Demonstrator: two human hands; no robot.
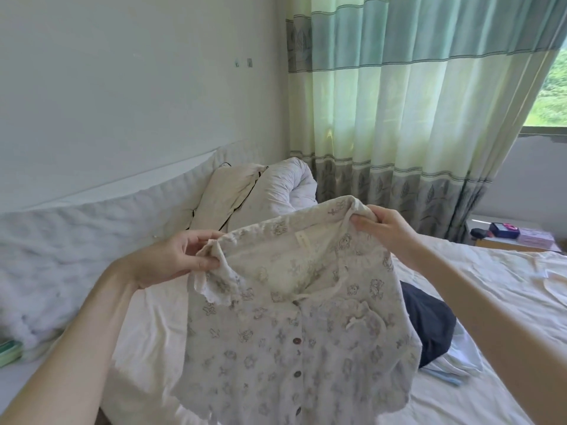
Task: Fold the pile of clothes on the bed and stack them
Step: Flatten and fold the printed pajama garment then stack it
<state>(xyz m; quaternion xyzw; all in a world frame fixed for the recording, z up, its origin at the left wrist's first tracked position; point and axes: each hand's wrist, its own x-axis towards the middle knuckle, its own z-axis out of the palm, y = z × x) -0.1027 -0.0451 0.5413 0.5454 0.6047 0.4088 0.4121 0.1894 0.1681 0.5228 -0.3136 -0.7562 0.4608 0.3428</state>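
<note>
Cream sheet on the bed [478,302] lies bare to the right; left hand [171,259] and right hand [383,228] pinch the printed shirt [291,332] by its shoulders, aloft above the navy garment [429,326].

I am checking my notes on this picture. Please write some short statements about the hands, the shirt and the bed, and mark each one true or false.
1. Both hands hold the printed shirt up by its shoulders. True: the left hand and the right hand each pinch the top edge.
2. The shirt lies flat on the bed. False: it hangs in the air.
3. The shirt has buttons down the front. True.
4. A dark garment lies on the bed behind the shirt. True.
5. The curtain is plain red. False: it is green and pale striped.
</note>
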